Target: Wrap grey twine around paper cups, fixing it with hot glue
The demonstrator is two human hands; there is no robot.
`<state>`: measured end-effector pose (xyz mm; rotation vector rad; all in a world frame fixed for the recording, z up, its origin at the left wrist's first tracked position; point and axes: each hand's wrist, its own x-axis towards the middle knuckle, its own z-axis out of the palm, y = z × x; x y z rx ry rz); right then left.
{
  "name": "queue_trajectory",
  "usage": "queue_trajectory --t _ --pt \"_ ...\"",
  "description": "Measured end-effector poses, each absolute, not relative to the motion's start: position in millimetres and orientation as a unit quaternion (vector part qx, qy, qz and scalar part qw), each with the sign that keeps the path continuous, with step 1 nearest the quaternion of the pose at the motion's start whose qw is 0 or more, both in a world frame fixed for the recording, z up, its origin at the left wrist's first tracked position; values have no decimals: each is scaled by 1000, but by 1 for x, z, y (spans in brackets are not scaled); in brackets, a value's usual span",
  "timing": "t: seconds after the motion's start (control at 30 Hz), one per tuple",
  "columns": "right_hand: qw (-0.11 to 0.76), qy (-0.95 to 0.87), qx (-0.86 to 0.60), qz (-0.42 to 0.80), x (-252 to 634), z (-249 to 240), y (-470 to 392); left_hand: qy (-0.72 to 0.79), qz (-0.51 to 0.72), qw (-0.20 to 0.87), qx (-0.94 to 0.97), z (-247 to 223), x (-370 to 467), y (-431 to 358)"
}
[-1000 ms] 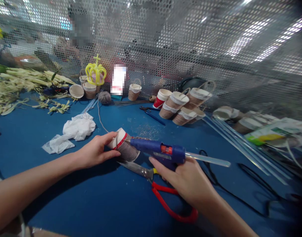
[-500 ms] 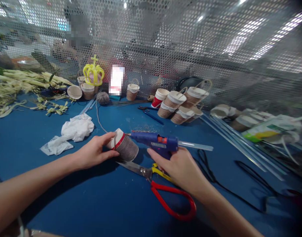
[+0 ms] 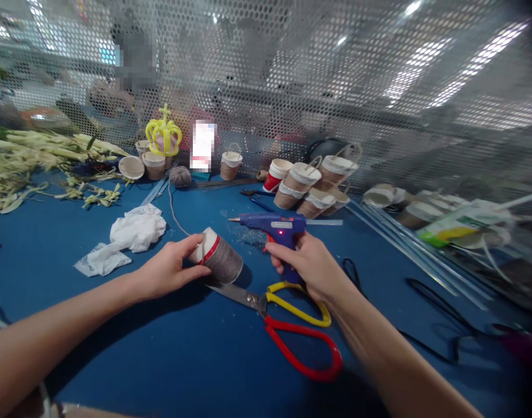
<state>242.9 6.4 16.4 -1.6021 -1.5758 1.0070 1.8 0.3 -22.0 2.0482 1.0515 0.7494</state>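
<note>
My left hand (image 3: 179, 266) is closed on a paper cup (image 3: 223, 261) that lies tilted, wrapped in grey yarn, with a red band and white rim showing. From the cup, a strand runs back to the grey yarn ball (image 3: 180, 176). My right hand (image 3: 307, 258) grips a blue hot glue gun (image 3: 272, 223) by its handle, its red light lit and a clear glue stick sticking out behind. The nozzle points left, above and apart from the cup. Below the gun lie scissors (image 3: 257, 303) with one yellow and one red handle, the blade tip by the cup.
Several twine-wrapped cups (image 3: 303, 177) are stacked at the back right; clear glue sticks (image 3: 405, 249) lie right of them. A crumpled white cloth (image 3: 137, 229) lies left. Dried plant material (image 3: 43, 151), a yellow crown (image 3: 164, 136) and a phone (image 3: 202, 144) stand along the perforated metal screen (image 3: 248, 75).
My right hand has lifted the glue gun up and away from the cup, turning it upright so its red light shows. My left hand holds the cup in place.
</note>
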Motion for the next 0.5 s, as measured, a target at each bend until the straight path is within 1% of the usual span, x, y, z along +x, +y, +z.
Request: queue_trajectory --t 0.07,0.17,0.37,0.5 --pt "343 -585 -641 358 247 13 17 410 289 345 793 -22 2 0" --pt "322 -585 -673 318 251 6 32 416 284 333 797 -22 2 0" --pt "240 -594 -723 259 255 -9 54 422 271 256 826 -20 3 -2" --pt "186 -604 -743 219 251 -7 58 426 251 195 847 -19 5 -4"
